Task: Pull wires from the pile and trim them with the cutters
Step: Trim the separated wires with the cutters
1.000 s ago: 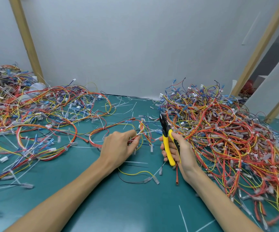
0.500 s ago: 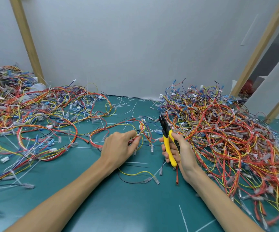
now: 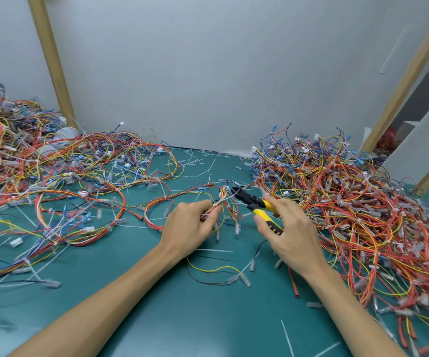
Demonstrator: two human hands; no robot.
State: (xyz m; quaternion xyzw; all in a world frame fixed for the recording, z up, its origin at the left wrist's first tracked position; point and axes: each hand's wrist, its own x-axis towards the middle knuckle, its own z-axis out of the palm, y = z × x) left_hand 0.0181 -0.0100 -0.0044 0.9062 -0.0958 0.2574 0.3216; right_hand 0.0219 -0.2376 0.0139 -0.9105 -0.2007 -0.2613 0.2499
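Your right hand [image 3: 291, 234] curls round the yellow cutters [image 3: 256, 203]. They stood upright a second ago and now tip leftward away from the big pile [image 3: 350, 202], black nose at the wire bundle [image 3: 223, 200]. Your left hand [image 3: 190, 228] still pinches that bundle, just left of the pile.

Bright even light, soft shadows, fisheye edges
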